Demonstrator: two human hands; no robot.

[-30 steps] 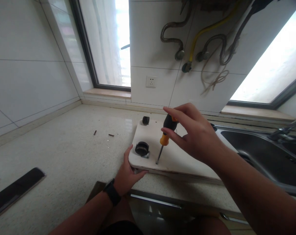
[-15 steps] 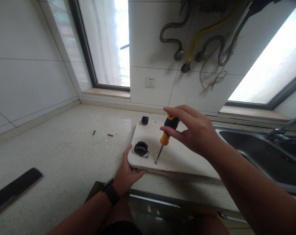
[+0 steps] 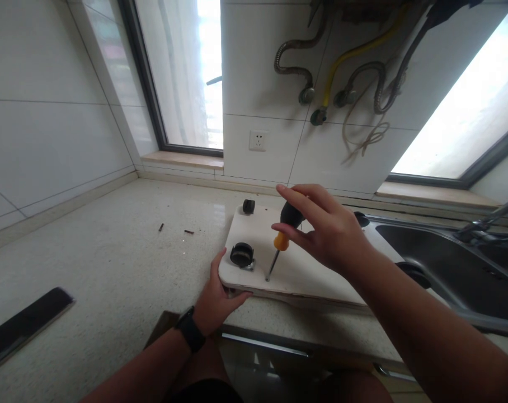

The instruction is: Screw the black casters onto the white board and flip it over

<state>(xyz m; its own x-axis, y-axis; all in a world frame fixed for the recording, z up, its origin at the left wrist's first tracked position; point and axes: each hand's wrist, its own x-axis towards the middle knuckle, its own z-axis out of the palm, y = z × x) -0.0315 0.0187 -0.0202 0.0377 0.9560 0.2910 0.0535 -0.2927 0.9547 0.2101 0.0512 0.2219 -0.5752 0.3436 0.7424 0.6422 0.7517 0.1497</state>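
The right hand (image 3: 332,232), fingers closed around a screwdriver (image 3: 281,241) near the white board's (image 3: 315,268) front edge, now hides the handle's (image 3: 290,216) upper orange patch, visible earlier. The left hand (image 3: 216,299) clasps the board's corner, counter (image 3: 132,246) stretching leftward.

Screwdriver (image 3: 281,242): handle partly hidden by right hand (image 3: 335,229); tip's seating too small to tell. White board (image 3: 308,274): partly behind right forearm (image 3: 409,302). Dark slab (image 3: 27,327): cut off left. Sink (image 3: 441,252): cut off right.

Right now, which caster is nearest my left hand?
The caster at the near left corner of the board, left of the screwdriver. Your left hand grips the board beside it; the others are at the far left corner and by the sink.
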